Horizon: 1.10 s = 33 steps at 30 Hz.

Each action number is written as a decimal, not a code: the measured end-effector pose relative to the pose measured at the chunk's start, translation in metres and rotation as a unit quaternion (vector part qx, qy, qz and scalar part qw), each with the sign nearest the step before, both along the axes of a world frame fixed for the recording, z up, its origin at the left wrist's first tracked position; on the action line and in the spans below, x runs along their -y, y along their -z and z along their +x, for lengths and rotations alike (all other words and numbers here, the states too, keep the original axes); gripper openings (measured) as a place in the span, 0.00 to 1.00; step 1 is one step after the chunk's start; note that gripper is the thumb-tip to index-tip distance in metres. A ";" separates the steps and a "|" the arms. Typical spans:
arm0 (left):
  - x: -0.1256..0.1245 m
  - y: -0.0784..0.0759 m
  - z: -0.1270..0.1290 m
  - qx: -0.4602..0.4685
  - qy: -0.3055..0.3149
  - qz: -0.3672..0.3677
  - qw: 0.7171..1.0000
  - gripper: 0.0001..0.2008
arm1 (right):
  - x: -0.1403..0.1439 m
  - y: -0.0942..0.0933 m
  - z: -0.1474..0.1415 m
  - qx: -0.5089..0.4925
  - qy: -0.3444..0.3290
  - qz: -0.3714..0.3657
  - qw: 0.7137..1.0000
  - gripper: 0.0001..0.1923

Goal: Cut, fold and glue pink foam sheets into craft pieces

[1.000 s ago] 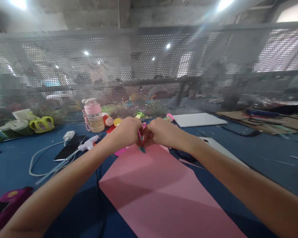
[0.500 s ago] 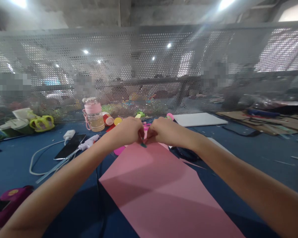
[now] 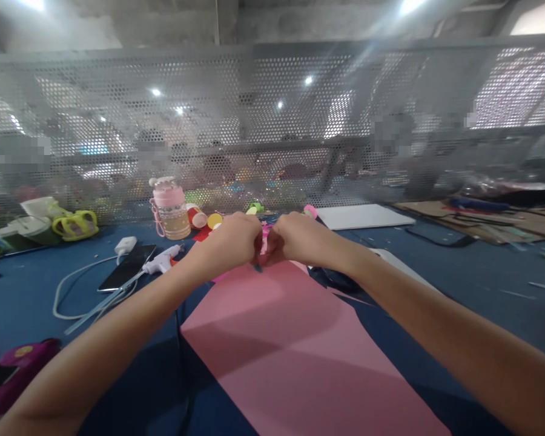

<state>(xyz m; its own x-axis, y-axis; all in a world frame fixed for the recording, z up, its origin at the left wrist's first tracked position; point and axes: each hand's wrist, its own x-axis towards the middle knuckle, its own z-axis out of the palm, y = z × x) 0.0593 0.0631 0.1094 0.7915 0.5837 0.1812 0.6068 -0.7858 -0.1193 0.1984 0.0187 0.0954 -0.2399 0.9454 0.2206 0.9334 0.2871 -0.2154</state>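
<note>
Left hand (image 3: 236,239) and right hand (image 3: 295,237) are both clenched, pinching a small pink piece (image 3: 265,237) between them at 12 o'clock of the pink sheet (image 3: 295,345). Risk: uneven pull between the hands may tear or drop the piece.

Both arms outstretched, left hand (image 3: 234,239) and right hand (image 3: 295,239) fisted, knuckles touching.
</note>
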 end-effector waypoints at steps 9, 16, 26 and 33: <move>0.000 0.007 0.000 -0.013 0.016 0.075 0.997 0.06 | 0.002 -0.002 -0.005 0.011 0.008 -0.024 1.000 0.08; -0.006 0.009 0.000 0.019 0.089 0.000 0.996 0.04 | 0.014 -0.005 -0.011 0.076 -0.019 -0.011 0.997 0.05; -0.007 0.008 0.001 0.019 0.097 -0.052 0.994 0.07 | 0.010 -0.005 -0.010 0.032 -0.016 -0.037 0.999 0.03; -0.005 0.007 0.002 0.017 0.053 -0.052 0.997 0.04 | 0.007 0.000 -0.009 0.009 -0.007 0.006 1.000 0.03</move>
